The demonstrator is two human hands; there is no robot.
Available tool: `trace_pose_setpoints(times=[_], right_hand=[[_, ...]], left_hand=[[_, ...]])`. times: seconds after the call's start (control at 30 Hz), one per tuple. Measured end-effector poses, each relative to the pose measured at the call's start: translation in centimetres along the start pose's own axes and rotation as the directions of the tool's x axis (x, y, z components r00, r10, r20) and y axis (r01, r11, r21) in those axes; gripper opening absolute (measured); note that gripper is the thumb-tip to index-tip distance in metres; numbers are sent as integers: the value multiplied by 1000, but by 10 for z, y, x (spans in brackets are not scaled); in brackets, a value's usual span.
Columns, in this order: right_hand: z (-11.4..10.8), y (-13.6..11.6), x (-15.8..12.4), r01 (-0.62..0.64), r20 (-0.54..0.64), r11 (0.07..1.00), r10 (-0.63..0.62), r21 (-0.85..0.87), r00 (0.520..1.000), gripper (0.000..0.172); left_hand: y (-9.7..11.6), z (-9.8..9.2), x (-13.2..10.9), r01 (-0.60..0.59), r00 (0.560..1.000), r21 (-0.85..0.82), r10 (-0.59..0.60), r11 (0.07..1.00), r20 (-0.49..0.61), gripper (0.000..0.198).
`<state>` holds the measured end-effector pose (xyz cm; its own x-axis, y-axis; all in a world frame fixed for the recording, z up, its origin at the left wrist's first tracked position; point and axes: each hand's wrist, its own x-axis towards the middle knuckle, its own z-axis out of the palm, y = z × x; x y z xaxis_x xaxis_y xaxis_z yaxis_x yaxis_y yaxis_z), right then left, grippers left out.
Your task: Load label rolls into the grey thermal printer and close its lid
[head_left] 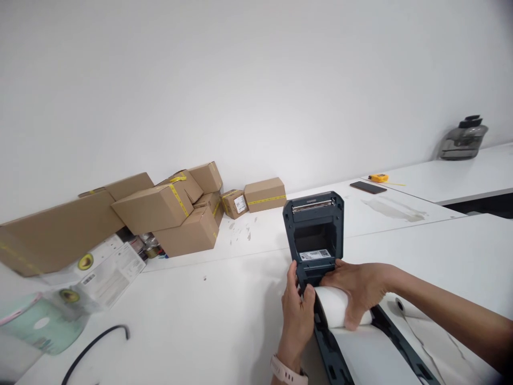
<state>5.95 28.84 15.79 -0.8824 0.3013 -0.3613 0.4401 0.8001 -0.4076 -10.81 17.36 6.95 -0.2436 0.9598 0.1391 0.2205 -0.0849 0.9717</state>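
A dark grey label printer [315, 315] stands on the white table with its lid [339, 227] raised. Inside its bay sits a white paper roll [331, 305], whose loose sheet [372, 353] runs toward me over the printer's front. My left hand [296, 315] grips the printer's left edge near the hinge, fingers on the outside. Over the roll lies my right hand [355, 291], thumb on the near face and fingers reaching behind it, partly hidden in the bay. A pinkish watch band circles my left wrist.
Cardboard boxes [184, 232] are stacked at the back left, beside a white avocado-print package [108, 272] and a mint-green tub [52, 326]. A black cable [92, 345] lies front left. Behind the printer are a phone [367, 187], a yellow tape measure [379, 177] and a bottle [463, 141].
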Motion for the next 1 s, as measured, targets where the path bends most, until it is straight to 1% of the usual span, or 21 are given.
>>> trace_pose_setpoints(times=[0.07, 0.2, 0.27, 0.33, 0.4, 0.43, 0.47, 0.5, 0.53, 0.57, 0.6, 0.63, 0.67, 0.7, 0.73, 0.8, 0.83, 0.87, 0.9, 0.93, 1.0], right_hand=[[5, 8, 6, 22, -16, 1000, -23, -18, 1000, 94], [14, 20, 11, 81, -112, 996, -84, -37, 990, 90], [17, 20, 11, 75, -132, 996, -81, -49, 988, 91], [18, 14, 6, 39, -143, 997, -49, -67, 989, 92], [14, 4, -4, 24, -197, 998, -37, -66, 980, 84], [10, -2, -10, 34, -252, 999, -43, -41, 967, 74], [5, -8, -17, 57, -342, 998, -53, 1, 938, 61], [-2, -13, -24, 92, -474, 995, -58, 48, 879, 47], [-10, -16, -30, 128, -641, 988, -46, 83, 766, 39], [-18, -18, -34, 150, -809, 984, -13, 93, 588, 37], [-28, -18, -37, 142, -930, 986, 25, 83, 367, 37], [-37, -16, -37, 111, -986, 991, 55, 73, 158, 37], [-45, -13, -36, 76, -996, 994, 83, 84, 19, 40], [-52, -9, -34, 62, -992, 990, 125, 124, -22, 45], [-58, -5, -31, 80, -983, 980, 183, 184, 23, 52], [-64, 0, -25, 160, -936, 933, 290, 323, 201, 59], [-63, 1, -24, 193, -912, 908, 318, 372, 261, 60], [-59, 0, -25, 218, -901, 892, 331, 396, 282, 60], [-51, -2, -27, 237, -905, 887, 334, 396, 262, 58], [-39, -5, -32, 255, -920, 890, 331, 379, 211, 54], [-5, -12, -44, 305, -950, 900, 292, 312, 110, 43]], left_hand=[[0, -1, 1, -1, 1000, -12, 1, 1000, 2, 63], [-2, 0, 2, 29, 1000, -29, -29, 999, -9, 67], [-2, 1, 2, 52, 998, -43, -53, 998, -21, 70], [-1, 1, 1, 75, 997, -71, -77, 995, -25, 72], [1, 1, 0, 93, 995, -94, -95, 991, -20, 72], [2, 2, 0, 98, 995, -101, -100, 990, -15, 71], [2, 2, 0, 99, 995, -107, -100, 989, -11, 70], [3, 2, 0, 97, 995, -115, -99, 989, -7, 69], [3, 3, 0, 96, 995, -123, -98, 988, -7, 67], [3, 3, 0, 98, 995, -132, -100, 986, -6, 66], [3, 3, 1, 104, 994, -141, -106, 984, -5, 66], [2, 3, 1, 111, 994, -149, -113, 983, -5, 66], [2, 3, 0, 117, 993, -153, -119, 981, -3, 67], [2, 3, 0, 118, 993, -155, -120, 981, -1, 68], [1, 3, 0, 114, 993, -159, -116, 981, -5, 69], [0, 2, -1, 103, 993, -180, -112, 978, -40, 70], [-1, 2, -1, 101, 991, -203, -117, 974, -66, 69], [-2, 2, -1, 106, 987, -234, -130, 967, -93, 68], [-3, 1, 0, 111, 982, -270, -147, 956, -116, 68], [-4, 1, 1, 113, 978, -309, -161, 944, -134, 69], [-6, -1, 3, 105, 969, -371, -179, 923, -172, 70]])
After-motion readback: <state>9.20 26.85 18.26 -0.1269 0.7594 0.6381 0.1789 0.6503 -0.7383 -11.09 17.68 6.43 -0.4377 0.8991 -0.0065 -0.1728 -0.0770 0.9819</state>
